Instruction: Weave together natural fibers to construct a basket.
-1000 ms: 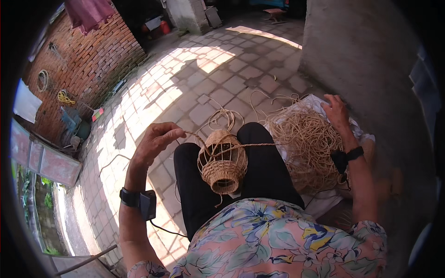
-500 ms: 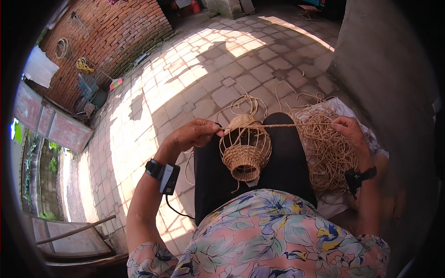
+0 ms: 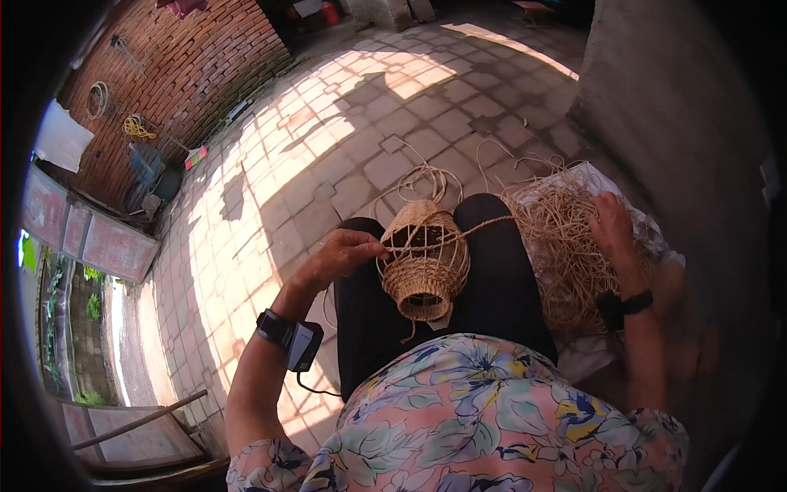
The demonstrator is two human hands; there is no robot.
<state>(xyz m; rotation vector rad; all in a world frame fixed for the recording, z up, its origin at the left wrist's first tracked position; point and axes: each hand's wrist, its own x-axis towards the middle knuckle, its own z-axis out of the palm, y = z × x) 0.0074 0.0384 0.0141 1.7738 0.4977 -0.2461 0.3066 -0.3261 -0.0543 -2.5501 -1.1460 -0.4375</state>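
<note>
A small woven basket (image 3: pixel 426 283) of tan plant-fibre cord lies between my knees, its round mouth toward me. Bare upright ribs show between its woven bands. My left hand (image 3: pixel 348 250) is closed at the basket's left side, pinching a twisted cord (image 3: pixel 443 243). Slack, this cord curves across the ribs and over my right knee toward a heap of loose cord (image 3: pixel 566 246). My right hand (image 3: pixel 612 230) is at the right of that heap, its back showing; its fingertips are among the strands, and whether they grip any is unclear.
White sheeting (image 3: pixel 643 225) lies under the heap. Loose cord loops (image 3: pixel 430 180) trail on the paving (image 3: pixel 328 189) beyond the basket. A grey wall (image 3: pixel 672 139) rises at the right, a brick wall (image 3: pixel 197 74) at the far left. Boards and a pole (image 3: pixel 147 422) lie at the lower left.
The cord, stretched straight between my hands before, now sags across the basket's ribs. My left hand has come down slightly; my right hand has turned over the heap.
</note>
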